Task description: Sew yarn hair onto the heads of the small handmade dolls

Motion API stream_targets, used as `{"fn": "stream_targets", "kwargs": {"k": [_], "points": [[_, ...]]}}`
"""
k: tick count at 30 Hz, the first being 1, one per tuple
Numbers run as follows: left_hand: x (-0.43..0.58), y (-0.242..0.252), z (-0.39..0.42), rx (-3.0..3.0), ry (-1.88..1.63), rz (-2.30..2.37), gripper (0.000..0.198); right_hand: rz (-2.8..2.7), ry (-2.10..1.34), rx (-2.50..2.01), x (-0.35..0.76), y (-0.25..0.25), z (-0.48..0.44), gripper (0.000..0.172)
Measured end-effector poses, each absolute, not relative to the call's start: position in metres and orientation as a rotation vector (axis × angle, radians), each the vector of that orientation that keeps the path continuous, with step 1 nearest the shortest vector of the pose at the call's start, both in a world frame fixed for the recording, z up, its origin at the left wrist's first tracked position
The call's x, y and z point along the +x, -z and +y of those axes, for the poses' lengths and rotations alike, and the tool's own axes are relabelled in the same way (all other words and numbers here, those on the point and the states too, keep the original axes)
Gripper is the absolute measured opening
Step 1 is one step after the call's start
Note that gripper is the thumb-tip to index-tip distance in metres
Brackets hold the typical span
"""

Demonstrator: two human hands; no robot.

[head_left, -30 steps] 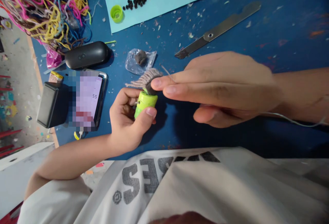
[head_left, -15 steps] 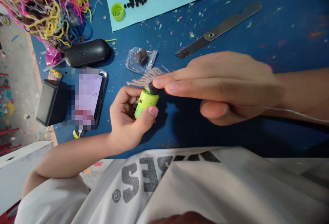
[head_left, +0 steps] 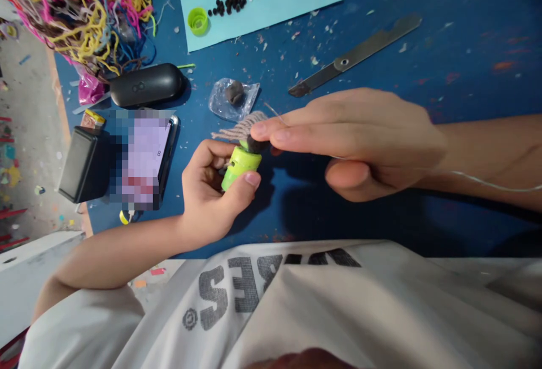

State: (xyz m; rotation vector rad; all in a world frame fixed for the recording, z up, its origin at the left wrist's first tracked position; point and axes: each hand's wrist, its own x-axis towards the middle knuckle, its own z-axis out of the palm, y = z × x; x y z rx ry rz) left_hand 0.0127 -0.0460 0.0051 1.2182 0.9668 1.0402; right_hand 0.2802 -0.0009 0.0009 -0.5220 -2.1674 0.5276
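My left hand [head_left: 212, 200] is closed around a small green cylinder [head_left: 240, 167] with a hole in its side, held tilted above the blue table. A dark clay-like lump [head_left: 255, 143] sits on its upper end, with a fringe of beige yarn strands [head_left: 239, 128] behind. My right hand [head_left: 359, 137] has its fingers stretched out, two fingertips touching the lump, thumb apart. Past these fingers pokes a thin needle-like sliver [head_left: 274, 110]; what holds it is hidden. Pale thread [head_left: 499, 185] trails along the right wrist.
Behind the hands lie a plastic bag [head_left: 218, 101] with a grey lump and a metal blade [head_left: 359, 56]. Light-blue paper [head_left: 292, 2] bears a green cap [head_left: 197, 21] and small black beads [head_left: 228, 4]. At left are tangled yarn [head_left: 84, 13], a black case [head_left: 146, 85], a phone [head_left: 169, 143] and a black box [head_left: 82, 163].
Both hands hold nearly the same pose at the green cylinder. The right thumb has shifted slightly up and left. The whole view has moved a little.
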Motion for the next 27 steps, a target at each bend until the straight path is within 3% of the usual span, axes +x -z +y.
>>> {"fn": "stream_targets", "kwargs": {"k": [2, 8, 27], "points": [[0.0119, -0.0046, -0.046, 1.225, -1.041, 0.952, 0.056, -2.131, -0.385, -0.403, 0.2784, -0.0009, 0.0002, 0.055], [0.0122, -0.0053, -0.0465, 1.24, -1.054, 0.928, 0.047, -2.025, -0.338, -0.359, 0.2736, 0.0045, 0.0016, 0.057], [0.0148, -0.013, -0.0439, 1.126, -0.967, 0.966, 0.057, -2.257, -0.311, -0.328, 0.2818, -0.001, 0.0044, 0.06]]}}
